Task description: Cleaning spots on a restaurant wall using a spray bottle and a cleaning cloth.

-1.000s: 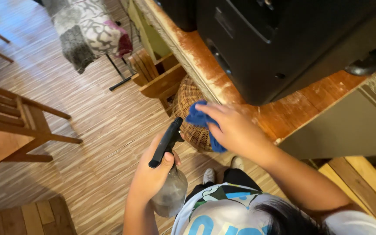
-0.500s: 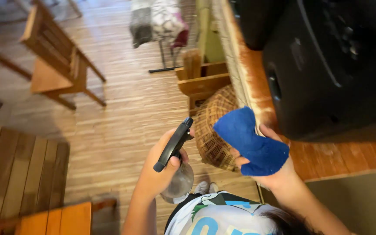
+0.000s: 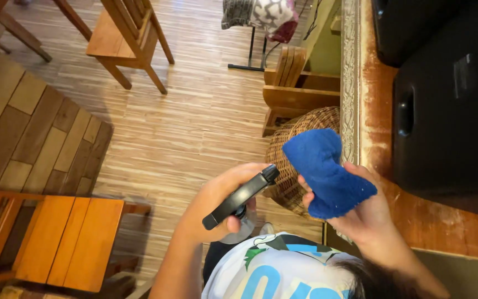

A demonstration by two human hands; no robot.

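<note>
Resting across right fingers: blue cloth

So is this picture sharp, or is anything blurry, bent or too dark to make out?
In the head view, the blue cloth in the right hand and the black spray trigger in the left hand look sharp; the wide lens bends the wooden counter edge; the big black box is almost featureless in shadow; soft daylight gleams on the plank floor.
</note>
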